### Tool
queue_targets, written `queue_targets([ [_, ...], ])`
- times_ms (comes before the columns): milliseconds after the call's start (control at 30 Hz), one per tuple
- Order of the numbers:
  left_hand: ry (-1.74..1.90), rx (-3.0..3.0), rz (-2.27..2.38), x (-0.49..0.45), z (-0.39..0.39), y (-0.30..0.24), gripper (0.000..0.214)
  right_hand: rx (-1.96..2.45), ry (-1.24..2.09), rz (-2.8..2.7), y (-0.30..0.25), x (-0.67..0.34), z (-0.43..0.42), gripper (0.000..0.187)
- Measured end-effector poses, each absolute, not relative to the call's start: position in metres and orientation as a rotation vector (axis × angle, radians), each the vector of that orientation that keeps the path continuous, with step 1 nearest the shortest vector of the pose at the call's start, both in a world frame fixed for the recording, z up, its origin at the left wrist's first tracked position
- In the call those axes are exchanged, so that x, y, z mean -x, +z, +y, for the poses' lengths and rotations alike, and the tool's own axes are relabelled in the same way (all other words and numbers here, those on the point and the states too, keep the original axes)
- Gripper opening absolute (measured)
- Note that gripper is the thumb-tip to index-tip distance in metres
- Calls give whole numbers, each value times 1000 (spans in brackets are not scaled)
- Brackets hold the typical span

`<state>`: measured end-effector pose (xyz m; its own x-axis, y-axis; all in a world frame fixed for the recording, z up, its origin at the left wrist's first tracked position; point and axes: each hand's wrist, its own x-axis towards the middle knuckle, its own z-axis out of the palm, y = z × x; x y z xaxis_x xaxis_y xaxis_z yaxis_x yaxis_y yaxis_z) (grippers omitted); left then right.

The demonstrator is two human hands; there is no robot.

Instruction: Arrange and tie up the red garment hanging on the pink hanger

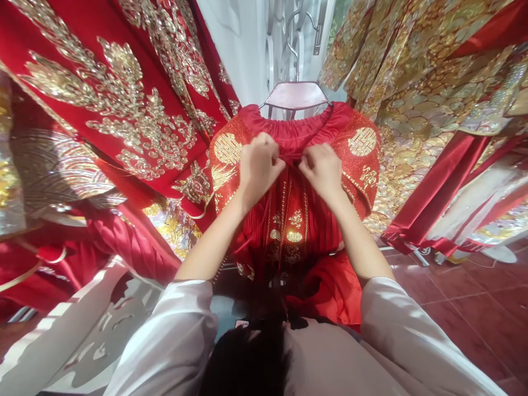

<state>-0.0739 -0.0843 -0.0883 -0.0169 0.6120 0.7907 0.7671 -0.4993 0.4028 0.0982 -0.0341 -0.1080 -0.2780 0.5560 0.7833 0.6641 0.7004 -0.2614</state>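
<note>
In the head view a red garment with gold embroidery (361,165) hangs facing me on a hanger (295,94) with a wide pale top. Its gathered neckline is bright red, and round gold emblems mark both shoulders. Just below the neckline, thin red ties (291,159) run between my hands. My left hand (260,162) has its fingers pinched on one side of the ties. On the other side my right hand (323,168) is closed in a similar pinch. The fingertips partly hide the ties. Below them, gold-trimmed bands and pleats fall down the front.
Red garments with heavy gold beadwork (140,104) hang close on the left. Gold patterned garments (412,104) hang on the right. Bright red cloth (334,286) lies below the hanging garment. A white cut-out panel (82,330) stands lower left, over a reddish tiled floor (466,297).
</note>
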Motion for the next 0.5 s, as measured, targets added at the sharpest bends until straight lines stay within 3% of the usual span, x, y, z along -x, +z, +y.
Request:
queue_targets([
  [167, -1561, 1887, -1541, 86, -85, -88, 19, 1035, -36, -1764, -111, -112, -22, 5],
  [400, -2111, 2193, -1510, 68, -68, -86, 11, 659, 1027, -1413, -100, -94, -26, 25],
  [500, -2244, 2231, -1617, 68, -66, -83, 11, 617, 1102, -1427, -93, -96, -27, 30],
])
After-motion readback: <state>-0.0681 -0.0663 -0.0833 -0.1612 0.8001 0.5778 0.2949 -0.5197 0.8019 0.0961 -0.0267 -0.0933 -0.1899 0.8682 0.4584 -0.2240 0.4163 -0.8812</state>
